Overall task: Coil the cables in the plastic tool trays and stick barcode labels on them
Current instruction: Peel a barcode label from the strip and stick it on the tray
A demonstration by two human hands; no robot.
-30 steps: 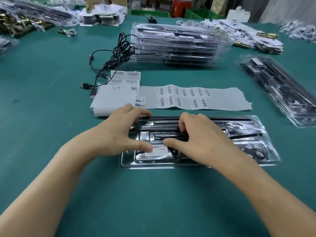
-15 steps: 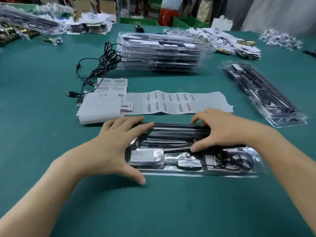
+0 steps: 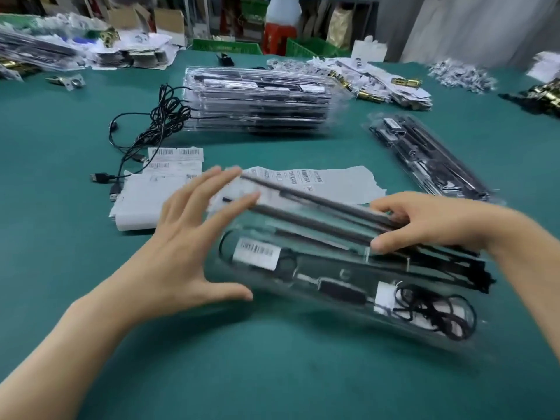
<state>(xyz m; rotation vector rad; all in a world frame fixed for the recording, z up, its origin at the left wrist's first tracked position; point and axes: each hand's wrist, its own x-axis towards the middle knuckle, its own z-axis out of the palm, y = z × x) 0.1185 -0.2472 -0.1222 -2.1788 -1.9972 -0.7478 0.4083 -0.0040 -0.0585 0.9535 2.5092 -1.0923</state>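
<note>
A clear plastic tool tray [image 3: 339, 280] is lifted off the green table and tilted, blurred by motion. It holds long black tools, a coiled black cable [image 3: 436, 310] at its right end and a white barcode label [image 3: 256, 253] at its left end. My right hand [image 3: 424, 222] grips the tray's far edge, fingers over the top and thumb on the near side. My left hand [image 3: 194, 241] hovers at the tray's left end with fingers spread and straight, holding nothing.
A sheet of barcode labels [image 3: 318, 180] and backing papers [image 3: 151, 198] lie behind the tray. Loose black USB cables [image 3: 151, 128] sit left of a stack of filled trays [image 3: 260, 101]. Another tray pile [image 3: 424, 156] lies at the right.
The tray lay flat under both hands; now my right hand has lifted and tilted it toward the right, and my left hand has come off it and opened.
</note>
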